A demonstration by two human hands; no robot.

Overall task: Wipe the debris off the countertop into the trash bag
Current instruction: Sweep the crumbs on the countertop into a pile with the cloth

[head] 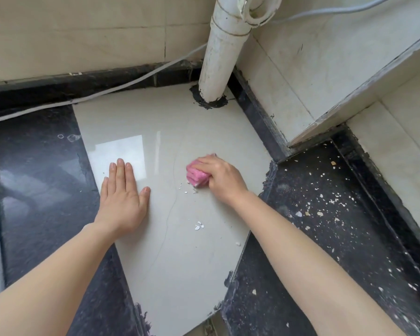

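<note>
Mid-wipe: your right hand (222, 177) grips cloth (196, 176) beside chips (199, 226); left hand (123, 195) flat, spread on counter (180, 275). Next, sweep chips toward edge; bag unseen.

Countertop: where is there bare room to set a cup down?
Bare: the pale tile between the left hand and the white pipe, and the left dark slab. Crowded: crumbs by the pink cloth in the right hand; debris litters the right dark slab.

Your counter (180, 132) is a glossy, smooth pale tile that mirrors the light, set between slabs of polished black speckled stone (41, 180). Your pink cloth (196, 177) looks soft and ribbed. The white pipe (218, 57) is scuffed matt plastic, its foot ringed with rough dark sealant (204, 103).
</note>
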